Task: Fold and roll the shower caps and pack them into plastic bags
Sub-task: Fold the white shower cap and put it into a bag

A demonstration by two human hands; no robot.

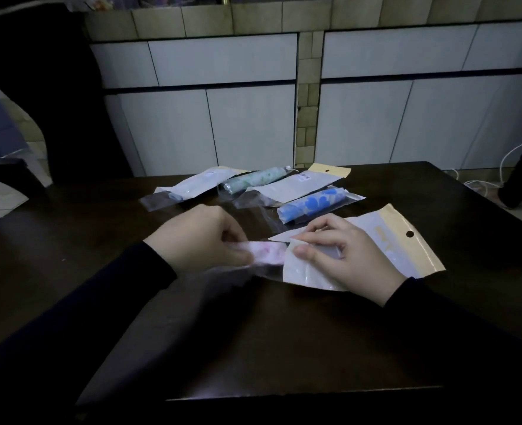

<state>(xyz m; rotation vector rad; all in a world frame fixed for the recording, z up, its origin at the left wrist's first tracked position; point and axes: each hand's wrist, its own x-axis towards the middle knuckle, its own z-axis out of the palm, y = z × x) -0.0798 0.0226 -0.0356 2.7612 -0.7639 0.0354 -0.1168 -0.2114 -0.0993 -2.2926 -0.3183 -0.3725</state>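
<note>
pink shower cap roll (pixel 267 252) lies pinched in my left hand (pixel 204 237), long axis aimed at the bag (pixel 373 256) mouth just beside it, which my right hand (pixel 342 256) pinches open on the surface (pixel 253 332).

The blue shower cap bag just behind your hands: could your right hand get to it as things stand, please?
Probably yes. The blue shower cap bag lies on the table just beyond the right hand, nothing between them. But that hand pinches the open bag and would have to let go first.
</note>
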